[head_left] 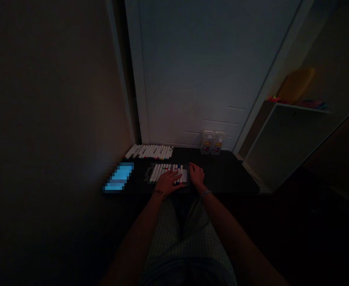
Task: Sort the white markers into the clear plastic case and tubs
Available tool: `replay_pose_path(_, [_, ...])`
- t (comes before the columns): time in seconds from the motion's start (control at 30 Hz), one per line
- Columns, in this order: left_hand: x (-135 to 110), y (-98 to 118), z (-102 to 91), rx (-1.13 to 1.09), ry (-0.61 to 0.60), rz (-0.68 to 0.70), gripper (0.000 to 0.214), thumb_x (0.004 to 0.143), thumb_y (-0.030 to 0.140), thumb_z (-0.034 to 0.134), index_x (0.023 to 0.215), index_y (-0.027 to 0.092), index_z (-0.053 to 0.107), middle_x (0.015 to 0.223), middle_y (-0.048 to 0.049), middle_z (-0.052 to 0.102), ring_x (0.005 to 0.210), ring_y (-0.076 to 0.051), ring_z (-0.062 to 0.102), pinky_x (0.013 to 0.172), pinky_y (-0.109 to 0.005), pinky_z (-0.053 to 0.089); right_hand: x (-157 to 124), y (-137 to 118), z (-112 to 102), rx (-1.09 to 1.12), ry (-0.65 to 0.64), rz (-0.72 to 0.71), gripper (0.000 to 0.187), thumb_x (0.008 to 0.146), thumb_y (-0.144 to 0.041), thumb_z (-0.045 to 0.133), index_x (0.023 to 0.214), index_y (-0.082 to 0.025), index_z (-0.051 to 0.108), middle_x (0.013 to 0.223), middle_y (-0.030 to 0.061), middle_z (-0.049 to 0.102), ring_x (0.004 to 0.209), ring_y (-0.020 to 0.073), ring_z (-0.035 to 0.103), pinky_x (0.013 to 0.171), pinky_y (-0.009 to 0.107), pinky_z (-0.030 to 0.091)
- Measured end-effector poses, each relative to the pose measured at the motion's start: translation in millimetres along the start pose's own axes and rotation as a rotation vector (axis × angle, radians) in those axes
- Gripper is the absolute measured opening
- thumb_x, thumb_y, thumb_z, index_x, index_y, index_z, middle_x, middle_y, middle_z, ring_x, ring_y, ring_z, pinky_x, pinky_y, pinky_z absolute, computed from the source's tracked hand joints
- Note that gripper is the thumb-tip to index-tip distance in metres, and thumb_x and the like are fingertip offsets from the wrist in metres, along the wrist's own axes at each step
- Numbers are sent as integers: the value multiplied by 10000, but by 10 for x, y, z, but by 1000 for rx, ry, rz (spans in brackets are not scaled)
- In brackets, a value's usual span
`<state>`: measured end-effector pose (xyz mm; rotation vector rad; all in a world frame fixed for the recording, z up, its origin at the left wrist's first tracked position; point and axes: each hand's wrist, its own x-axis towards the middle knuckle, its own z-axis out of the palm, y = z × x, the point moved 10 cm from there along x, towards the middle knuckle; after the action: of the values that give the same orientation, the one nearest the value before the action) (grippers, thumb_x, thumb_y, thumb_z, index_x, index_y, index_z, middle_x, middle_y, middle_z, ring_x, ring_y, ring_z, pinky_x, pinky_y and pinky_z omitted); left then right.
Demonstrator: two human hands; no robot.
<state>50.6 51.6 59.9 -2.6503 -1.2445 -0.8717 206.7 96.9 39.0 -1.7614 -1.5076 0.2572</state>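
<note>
The room is dim. A tray of white markers lies on the dark table in front of me. My left hand lies flat on the markers with its fingers spread. My right hand rests at the tray's right end, fingers curled on its edge. A second row of white markers lies further back, by the door.
A glowing blue screen lies at the table's left. Two small clear containers stand at the back against a white door. A white cabinet with coloured things on top stands to the right. A wall closes the left side.
</note>
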Motion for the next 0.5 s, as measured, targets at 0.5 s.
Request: replay_pose_path(0.5, [-4, -7, -33, 26, 9, -40, 490, 720, 578, 554, 1120, 299, 595, 1217, -33, 560, 1153, -263, 457, 979, -412, 353, 281, -128, 294, -10, -354, -138, 369, 801, -209, 438, 1060, -411, 605, 1218, -101, 529, 1154, 194, 402, 1003, 412, 237])
